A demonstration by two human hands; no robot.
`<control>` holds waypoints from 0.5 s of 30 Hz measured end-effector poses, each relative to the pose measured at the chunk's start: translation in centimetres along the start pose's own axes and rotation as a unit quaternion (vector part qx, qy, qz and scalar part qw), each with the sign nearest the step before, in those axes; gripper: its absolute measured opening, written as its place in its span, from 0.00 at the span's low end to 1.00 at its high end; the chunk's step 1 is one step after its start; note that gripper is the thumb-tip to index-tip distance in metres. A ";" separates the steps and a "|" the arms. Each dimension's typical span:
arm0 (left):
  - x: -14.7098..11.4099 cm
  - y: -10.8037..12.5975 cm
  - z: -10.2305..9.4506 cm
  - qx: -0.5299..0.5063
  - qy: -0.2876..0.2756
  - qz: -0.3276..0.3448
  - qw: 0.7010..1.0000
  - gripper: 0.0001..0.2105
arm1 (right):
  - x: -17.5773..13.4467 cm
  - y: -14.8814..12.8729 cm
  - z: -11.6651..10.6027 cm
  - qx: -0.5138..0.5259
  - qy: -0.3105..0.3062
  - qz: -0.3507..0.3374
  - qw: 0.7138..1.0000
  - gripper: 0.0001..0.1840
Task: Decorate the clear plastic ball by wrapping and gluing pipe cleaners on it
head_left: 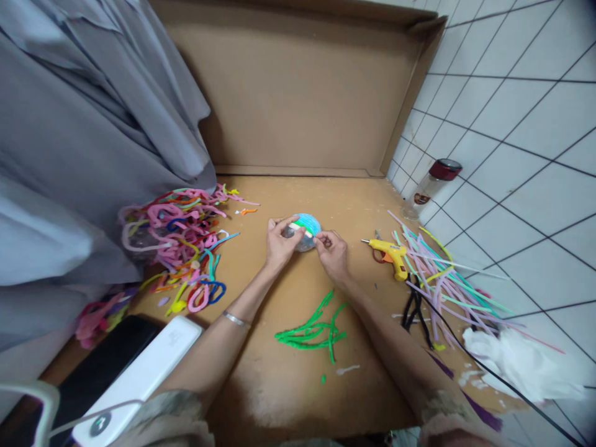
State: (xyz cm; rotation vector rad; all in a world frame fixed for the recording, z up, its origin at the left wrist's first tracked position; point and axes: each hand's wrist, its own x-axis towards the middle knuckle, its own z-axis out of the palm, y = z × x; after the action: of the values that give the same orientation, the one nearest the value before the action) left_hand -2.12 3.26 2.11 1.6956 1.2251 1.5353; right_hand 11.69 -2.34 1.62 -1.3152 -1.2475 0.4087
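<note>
Over the middle of the table, my left hand (pixel 281 241) grips a small round craft piece (pixel 308 222) by its left side. Bright blue rows cover its top, a green and white band crosses it, and its lower part looks like clear plastic. At the piece's right edge, my right hand (pixel 332 248) has thumb and fingertips pinched together; whatever lies between them is too small to make out. Closer to me lie several loose green pipe cleaners (pixel 307 335), with a short green scrap (pixel 323 379) beside them.
Colourful pipe cleaners (pixel 181 230) are heaped at left, near a grey curtain (pixel 93 124). A white power bank (pixel 139 379) lies front left. Rightward are a yellow glue gun (pixel 393 256), thin pastel sticks (pixel 437 279), a clear jar (pixel 426 189) and white tissue (pixel 516 360). Cardboard (pixel 298 87) stands behind.
</note>
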 end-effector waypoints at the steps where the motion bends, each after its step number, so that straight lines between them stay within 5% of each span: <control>1: 0.0 0.0 0.0 -0.001 0.000 -0.001 1.000 0.16 | 0.0 0.0 0.0 -0.001 -0.001 -0.002 1.000 0.05; 15: -0.2 0.0 0.0 0.003 -0.003 0.009 1.000 0.17 | 0.1 -0.5 0.4 0.056 -0.011 0.044 0.997 0.08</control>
State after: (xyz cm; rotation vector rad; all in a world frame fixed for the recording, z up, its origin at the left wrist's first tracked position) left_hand -2.07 3.10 2.01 1.7183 1.2171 1.5380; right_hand 11.20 -2.23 2.04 -1.2747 -1.1707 0.5488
